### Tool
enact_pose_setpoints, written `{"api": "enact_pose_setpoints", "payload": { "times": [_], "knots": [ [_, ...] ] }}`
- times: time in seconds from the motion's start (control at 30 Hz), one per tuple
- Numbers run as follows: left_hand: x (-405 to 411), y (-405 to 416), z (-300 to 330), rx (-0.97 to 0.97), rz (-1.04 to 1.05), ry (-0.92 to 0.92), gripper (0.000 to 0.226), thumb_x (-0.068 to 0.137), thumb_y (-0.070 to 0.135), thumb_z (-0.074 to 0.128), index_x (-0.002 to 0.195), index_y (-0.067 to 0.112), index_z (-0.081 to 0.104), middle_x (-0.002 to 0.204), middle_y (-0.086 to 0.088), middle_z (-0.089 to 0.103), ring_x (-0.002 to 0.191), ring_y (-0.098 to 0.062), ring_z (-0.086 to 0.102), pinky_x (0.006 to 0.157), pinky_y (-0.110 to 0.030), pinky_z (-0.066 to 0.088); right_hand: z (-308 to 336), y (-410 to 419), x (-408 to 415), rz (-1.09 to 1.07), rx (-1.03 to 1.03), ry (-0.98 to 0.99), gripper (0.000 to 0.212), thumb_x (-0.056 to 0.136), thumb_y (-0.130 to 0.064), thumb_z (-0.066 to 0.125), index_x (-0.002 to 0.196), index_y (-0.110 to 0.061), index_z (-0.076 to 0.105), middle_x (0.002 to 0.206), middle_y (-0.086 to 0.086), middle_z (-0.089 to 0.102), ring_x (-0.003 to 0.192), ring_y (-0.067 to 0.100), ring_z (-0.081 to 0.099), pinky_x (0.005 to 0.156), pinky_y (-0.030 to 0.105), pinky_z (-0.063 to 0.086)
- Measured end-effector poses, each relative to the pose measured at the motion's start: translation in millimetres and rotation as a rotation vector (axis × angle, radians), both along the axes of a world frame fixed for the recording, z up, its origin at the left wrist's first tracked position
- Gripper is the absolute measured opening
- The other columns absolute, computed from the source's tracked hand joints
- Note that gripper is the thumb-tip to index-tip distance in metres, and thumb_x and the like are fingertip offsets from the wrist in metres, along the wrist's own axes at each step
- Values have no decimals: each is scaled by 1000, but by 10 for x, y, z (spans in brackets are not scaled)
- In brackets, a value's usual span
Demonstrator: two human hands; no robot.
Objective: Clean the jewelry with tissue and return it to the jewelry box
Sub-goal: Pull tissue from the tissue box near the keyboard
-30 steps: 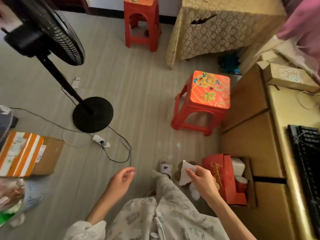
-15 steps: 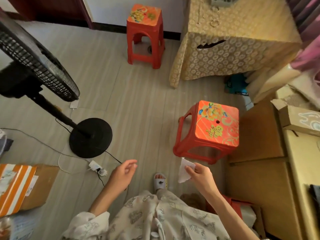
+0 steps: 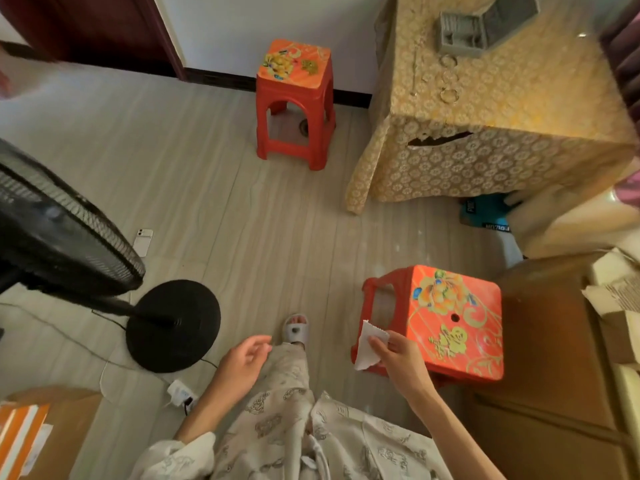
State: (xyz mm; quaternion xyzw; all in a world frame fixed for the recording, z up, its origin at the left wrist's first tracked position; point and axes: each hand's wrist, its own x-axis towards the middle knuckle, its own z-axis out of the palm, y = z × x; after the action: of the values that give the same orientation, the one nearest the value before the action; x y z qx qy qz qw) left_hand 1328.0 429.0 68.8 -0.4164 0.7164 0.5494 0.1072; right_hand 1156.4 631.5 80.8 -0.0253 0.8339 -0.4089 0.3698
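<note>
My right hand point(image 3: 401, 358) pinches a small white tissue point(image 3: 367, 346) in front of me, just left of the near red stool. My left hand point(image 3: 244, 363) hangs relaxed and holds nothing. Far ahead at the upper right, a grey jewelry box point(image 3: 460, 34) stands open on a table with a yellow patterned cloth point(image 3: 519, 109). Several rings and a thin chain point(image 3: 449, 77) lie on the cloth in front of the box. Both hands are well short of the table.
A red stool point(image 3: 450, 320) stands close at my right, another red stool point(image 3: 296, 102) by the far wall. A black floor fan point(image 3: 173, 323) with cables stands at the left. A phone point(image 3: 143, 241) lies on the floor. Brown cabinets point(image 3: 554, 358) line the right.
The view has lifted and moved forward, bringing the table with the jewelry box into sight. The red box near my feet has dropped out of view. My right hand still holds the tissue.
</note>
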Motion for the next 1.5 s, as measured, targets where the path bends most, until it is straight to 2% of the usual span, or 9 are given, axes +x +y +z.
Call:
{"api": "enact_pose_setpoints", "payload": {
  "times": [0.17, 0.43, 0.67, 0.73, 0.8, 0.93, 1.17, 1.4, 1.5],
  "knots": [
    [-761, -833, 52, -24, -87, -3, 21, 96, 29, 44, 116, 29, 53, 118, 3, 60, 112, -12, 56, 94, -27, 43, 95, -726, -551, -35, -30, 11, 17, 87, -18, 60, 76, -7, 65, 72, 9, 66, 65, 19, 56, 64, 42, 48],
    [-1982, -1761, 312, -110, -194, 61, 29, 97, 27, 43, 124, 21, 52, 120, 2, 59, 106, -6, 52, 85, -19, 39, 197, -1465, -1354, -92, -43, 39, 17, 88, -18, 60, 80, -4, 67, 70, 3, 66, 66, 14, 58, 71, 43, 51],
    [-2505, -2137, 164, -95, -175, 16, 27, 97, 25, 44, 122, 22, 52, 122, 0, 59, 109, -10, 54, 86, -18, 39, 177, -1904, -2120, -78, -20, 26, 18, 88, -19, 60, 71, -18, 67, 74, 11, 70, 72, 29, 65, 71, 45, 52],
    [-2662, -2225, 116, -90, -164, -17, 26, 97, 26, 45, 121, 23, 52, 122, 0, 59, 110, -12, 54, 86, -19, 39, 180, -2031, -2410, -73, -29, 9, 20, 89, -16, 58, 70, -18, 66, 71, 6, 69, 70, 25, 64, 71, 42, 52],
    [-2882, -2320, 101, -88, -141, -36, 26, 96, 25, 45, 121, 22, 53, 122, -1, 58, 109, -12, 54, 89, -21, 39, 188, -2154, -2751, -50, -26, 17, 20, 89, -16, 58, 70, -12, 65, 68, 6, 66, 64, 17, 59, 67, 41, 51],
    [-3486, -2495, 147, -104, -132, -12, 19, 96, 25, 47, 113, 28, 53, 118, -1, 59, 100, -9, 52, 86, -21, 38, 190, -2352, -3420, -23, -16, 70, 30, 87, -21, 60, 77, 7, 62, 77, 23, 65, 64, 17, 54, 69, 47, 51],
    [-4578, -2787, 228, -109, -147, 57, 19, 96, 28, 46, 112, 32, 55, 113, 5, 62, 107, -10, 57, 87, -22, 42, 220, -2671, -4238, -15, -18, 45, 30, 88, -18, 59, 76, 9, 60, 65, 6, 59, 62, 16, 51, 59, 31, 41],
    [-5130, -3104, 155, -57, -159, 22, 17, 96, 24, 46, 110, 31, 52, 116, 1, 62, 104, -11, 59, 83, -18, 43, 157, -3043, -4883, -32, -21, 3, 28, 88, -18, 58, 78, 8, 60, 69, 9, 62, 65, 17, 53, 62, 32, 42],
    [-5339, -3347, 85, -47, -149, 10, 16, 96, 23, 46, 101, 38, 51, 114, 0, 63, 104, -12, 59, 82, -17, 41, 125, -3270, -5171, -42, -4, -9, 23, 89, -18, 58, 73, -1, 61, 70, 9, 63, 66, 17, 53, 62, 31, 42]
  ]
}}
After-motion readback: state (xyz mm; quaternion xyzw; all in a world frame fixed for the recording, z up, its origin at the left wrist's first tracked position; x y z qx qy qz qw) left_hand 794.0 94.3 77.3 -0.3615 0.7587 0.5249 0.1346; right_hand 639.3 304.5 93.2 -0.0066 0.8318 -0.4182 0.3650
